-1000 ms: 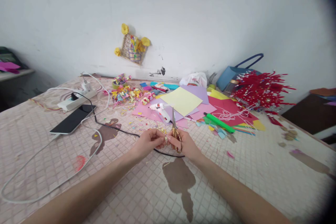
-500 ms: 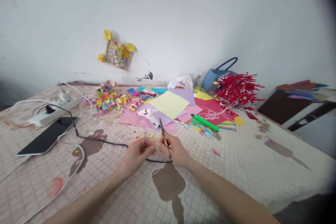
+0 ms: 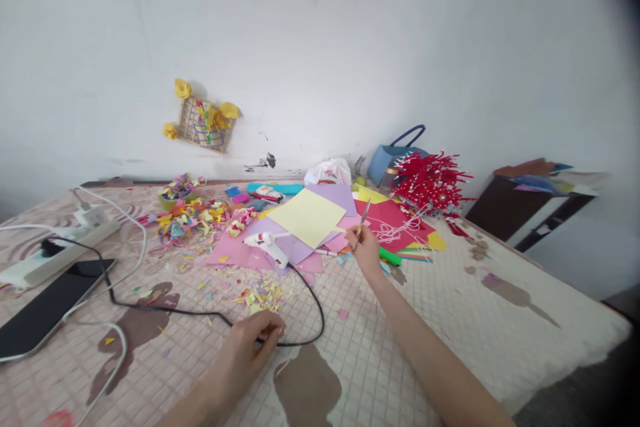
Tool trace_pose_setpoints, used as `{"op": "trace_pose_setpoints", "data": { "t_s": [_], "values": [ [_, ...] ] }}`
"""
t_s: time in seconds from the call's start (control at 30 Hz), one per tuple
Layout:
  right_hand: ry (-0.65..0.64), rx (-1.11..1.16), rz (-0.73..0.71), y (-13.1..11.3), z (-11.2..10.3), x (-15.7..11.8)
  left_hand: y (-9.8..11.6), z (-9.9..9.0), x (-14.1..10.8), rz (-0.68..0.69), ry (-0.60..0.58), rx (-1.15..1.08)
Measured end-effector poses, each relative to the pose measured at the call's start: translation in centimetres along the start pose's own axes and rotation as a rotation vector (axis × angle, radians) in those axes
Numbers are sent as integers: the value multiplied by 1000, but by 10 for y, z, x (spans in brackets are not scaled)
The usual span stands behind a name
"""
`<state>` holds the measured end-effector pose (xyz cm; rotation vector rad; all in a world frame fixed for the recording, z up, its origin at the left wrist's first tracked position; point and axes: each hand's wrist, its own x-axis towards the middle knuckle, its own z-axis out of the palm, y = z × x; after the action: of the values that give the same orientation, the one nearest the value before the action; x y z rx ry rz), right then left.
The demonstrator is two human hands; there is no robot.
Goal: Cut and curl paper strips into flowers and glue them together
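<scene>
Stretched out toward the coloured paper, my right hand (image 3: 366,250) is closed around a pair of scissors (image 3: 365,215), blades pointing up and away from me. My left hand (image 3: 255,340) rests low over the table by the black cord (image 3: 313,337), thumb and fingers pinched together; anything between them is too small to name. Ahead lies a white glue gun (image 3: 270,248), joined to that cord, on pink and purple sheets. A pale yellow sheet (image 3: 307,217) tops the stack. The green tube (image 3: 390,257) is partly hidden behind my right wrist.
Paper scraps (image 3: 260,297) are scattered in front of the glue gun. At left are a power strip (image 3: 65,250) and a black-screened tablet (image 3: 55,307) with loose cables. A red tinsel-like bundle (image 3: 433,181) and a blue bag (image 3: 385,160) stand against the wall.
My hands have parted. The right one moved forward and right with the scissors, to the paper stack; the left stays low and near. The view has shifted slightly right.
</scene>
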<state>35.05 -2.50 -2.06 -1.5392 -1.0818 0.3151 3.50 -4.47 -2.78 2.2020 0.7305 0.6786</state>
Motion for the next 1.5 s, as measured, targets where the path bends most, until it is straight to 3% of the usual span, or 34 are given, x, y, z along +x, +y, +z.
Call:
{"op": "trace_pose_setpoints", "data": {
  "t_s": [0.2, 0.37, 0.53, 0.77, 0.87, 0.97, 1.13, 1.27, 1.5],
  "values": [
    [-170, -415, 24, 4, 11, 61, -5, 0, -3, 60, 15, 59],
    [-240, -619, -54, 0, 16, 66, -7, 6, -6, 185, 61, 126],
    [-204, -651, -192, -14, 30, 39, -10, 8, -7, 204, 80, 143],
    [-238, -576, -293, -21, 28, -53, -5, 2, -10, 194, 26, 150],
    [-216, -601, -286, -14, 21, -66, -1, 2, -12, 221, 33, 175],
    [-126, -658, -275, -6, 5, -50, 1, 5, -12, 266, 62, 159],
    [57, -807, -178, 20, -47, -11, 2, 9, -12, 285, 95, 141],
    [72, -904, -87, 46, -79, -5, 2, 9, -12, 300, 115, 124],
    [132, -909, -113, 52, -76, -2, -1, 10, -11, 328, 124, 172]
  ]
}}
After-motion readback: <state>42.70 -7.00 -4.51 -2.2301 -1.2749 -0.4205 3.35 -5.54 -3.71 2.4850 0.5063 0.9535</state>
